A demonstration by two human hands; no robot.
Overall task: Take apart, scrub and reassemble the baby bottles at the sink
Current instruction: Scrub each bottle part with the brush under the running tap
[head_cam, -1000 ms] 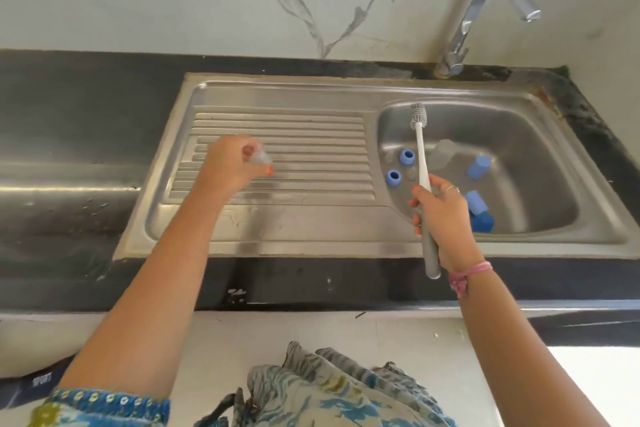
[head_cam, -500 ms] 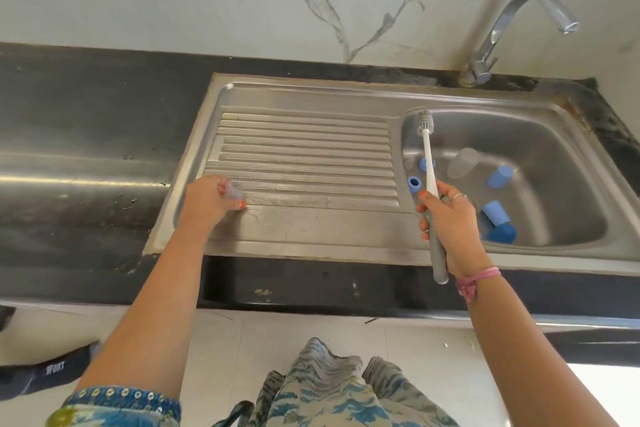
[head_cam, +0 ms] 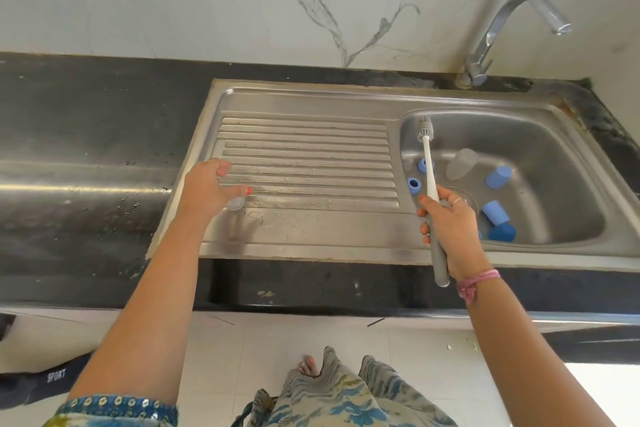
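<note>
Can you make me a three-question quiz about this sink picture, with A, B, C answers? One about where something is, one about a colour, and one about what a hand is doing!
1. Where is the clear teat?
A. on the ribbed draining board
B. under the tap
C. on the floor

2. What colour are the bottle rings in the basin?
A. red
B. blue
C. green

3. What is the right hand doing?
A. hanging free
B. turning the tap
C. holding the bottle brush

Answers:
1. A, the teat sits at the near edge of the draining board, at the left hand fingertips.
2. B, both rings by the basin's left wall are blue.
3. C, its fingers are curled round the bottle brush handle, bristles pointing up over the basin.
</note>
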